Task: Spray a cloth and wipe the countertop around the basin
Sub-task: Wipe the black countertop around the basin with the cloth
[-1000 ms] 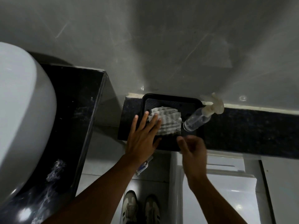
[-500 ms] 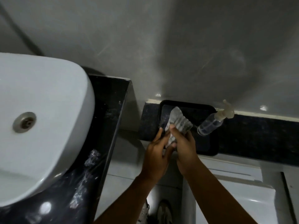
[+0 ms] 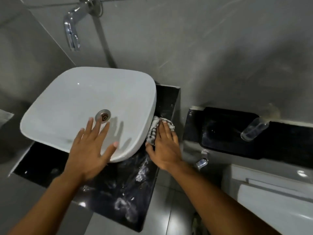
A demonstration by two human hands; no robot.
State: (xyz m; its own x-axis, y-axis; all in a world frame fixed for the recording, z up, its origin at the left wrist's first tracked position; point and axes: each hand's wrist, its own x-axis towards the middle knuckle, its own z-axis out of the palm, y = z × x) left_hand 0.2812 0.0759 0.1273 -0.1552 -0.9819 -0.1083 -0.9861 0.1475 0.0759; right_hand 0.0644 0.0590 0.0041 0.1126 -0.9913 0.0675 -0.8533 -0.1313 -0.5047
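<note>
A white square basin [image 3: 71, 106] sits on a black polished countertop [image 3: 118, 187]. My right hand [image 3: 165, 146] presses a grey-and-white striped cloth [image 3: 153, 131] flat on the narrow counter strip right of the basin. My left hand [image 3: 92, 150] hovers with fingers spread over the basin's front rim, holding nothing. A clear spray bottle [image 3: 254, 128] lies tilted at the right end of a black tray [image 3: 225, 133] on a separate dark ledge to the right.
A chrome tap [image 3: 72, 31] juts from the grey wall above the basin. Wet smears mark the counter's front right part. A white toilet cistern lid [image 3: 274, 197] lies at lower right, and a small chrome fitting [image 3: 201, 162] hangs below the ledge.
Both hands left the tray with the cloth. The view swung left to the basin. My right hand now holds the cloth on the counter, and my left hand let go and opened.
</note>
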